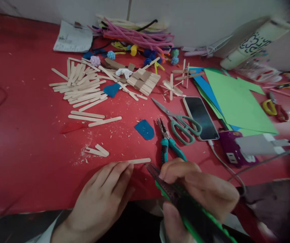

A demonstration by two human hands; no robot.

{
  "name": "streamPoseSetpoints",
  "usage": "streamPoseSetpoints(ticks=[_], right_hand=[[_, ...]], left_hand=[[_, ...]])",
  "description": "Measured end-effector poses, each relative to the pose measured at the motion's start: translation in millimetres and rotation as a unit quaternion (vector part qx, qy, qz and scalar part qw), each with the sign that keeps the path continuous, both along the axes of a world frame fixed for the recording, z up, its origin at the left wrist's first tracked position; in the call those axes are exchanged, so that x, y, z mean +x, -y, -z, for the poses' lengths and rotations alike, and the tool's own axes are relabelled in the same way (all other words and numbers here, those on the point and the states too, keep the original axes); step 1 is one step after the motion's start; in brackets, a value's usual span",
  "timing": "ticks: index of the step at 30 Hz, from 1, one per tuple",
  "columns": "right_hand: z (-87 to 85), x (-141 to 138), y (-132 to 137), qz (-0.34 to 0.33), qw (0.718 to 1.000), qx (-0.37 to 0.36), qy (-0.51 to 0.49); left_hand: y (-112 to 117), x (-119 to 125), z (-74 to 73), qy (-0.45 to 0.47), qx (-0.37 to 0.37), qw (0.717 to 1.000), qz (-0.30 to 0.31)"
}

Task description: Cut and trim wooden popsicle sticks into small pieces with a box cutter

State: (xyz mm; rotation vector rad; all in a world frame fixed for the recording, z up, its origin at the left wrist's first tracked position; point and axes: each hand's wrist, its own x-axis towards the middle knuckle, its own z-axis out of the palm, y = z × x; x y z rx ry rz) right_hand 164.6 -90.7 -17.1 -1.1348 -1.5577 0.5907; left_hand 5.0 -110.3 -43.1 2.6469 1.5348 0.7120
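A single wooden craft stick [142, 161] lies on the red tabletop near its front edge. My left hand [104, 192] presses the stick down with its fingers held together, and they cover the stick's left end. In my right hand [200, 185] is a green and black utility knife [183, 202], gripped with the blade pointing up and left. The blade's tip sits close to the stick's right end; I cannot tell whether they touch. To the left lie split stick pieces [98, 150] among wood shavings. Teal-handled pliers [165, 141] rest just beyond my right hand.
Grey-green scissors [183, 125] and a phone [201, 118] with a charging cable lie to the right. Green paper sheets [236, 101] are behind them. A heap of craft sticks [81, 84], a blue scrap [145, 129] and pink pipe cleaners [137, 35] lie farther back.
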Motion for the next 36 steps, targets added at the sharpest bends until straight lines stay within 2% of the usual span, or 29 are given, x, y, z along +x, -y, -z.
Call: streamPoseSetpoints(ticks=[1, 3, 5, 8, 10, 13, 17, 21, 25, 31, 36], right_hand=[[-1.5, -1.1, -1.3, 0.012, 0.998, 0.014, -0.053], [-4.6, -1.7, -3.9, 0.022, 0.991, -0.015, -0.132], [-6.4, 0.8, -4.5, 0.033, 0.987, -0.057, -0.147], [-8.7, 9.6, -0.2, 0.066, 0.995, -0.064, -0.038], [-12.2, 16.7, 4.4, 0.054, 0.993, -0.098, 0.047], [-19.8, 25.7, 10.6, 0.026, 0.986, -0.150, 0.074], [-25.1, 30.2, 16.2, 0.015, 0.990, -0.104, 0.095], [-16.9, 23.4, 15.4, -0.001, 0.996, -0.033, 0.080], [-7.0, 15.0, 8.1, -0.027, 0.996, -0.005, 0.082], [-3.6, 15.8, 2.9, -0.043, 0.992, 0.067, 0.101], [-10.2, 13.8, -0.6, -0.059, 0.991, 0.042, 0.114]], left_hand=[[0.2, 0.0, 0.2, -0.002, -0.001, 1.000, -0.006], [0.3, -0.4, 0.7, -0.002, 0.005, 1.000, -0.014], [0.0, -1.1, 1.3, -0.002, 0.016, 1.000, -0.011], [-0.7, -2.0, 2.1, -0.003, 0.016, 1.000, 0.002], [-1.0, -2.0, 2.3, 0.000, 0.008, 1.000, 0.008], [-1.1, -1.2, 1.9, 0.006, 0.006, 1.000, 0.001], [-1.1, -0.1, 0.5, 0.011, 0.008, 1.000, -0.002], [-2.0, 0.0, -0.7, 0.005, 0.001, 1.000, -0.004], [-2.8, -0.3, -0.4, -0.019, 0.004, 1.000, 0.015], [-3.5, -0.1, -0.1, -0.026, 0.017, 0.999, 0.017], [-5.1, 0.9, -3.7, -0.031, 0.027, 0.999, 0.010]])
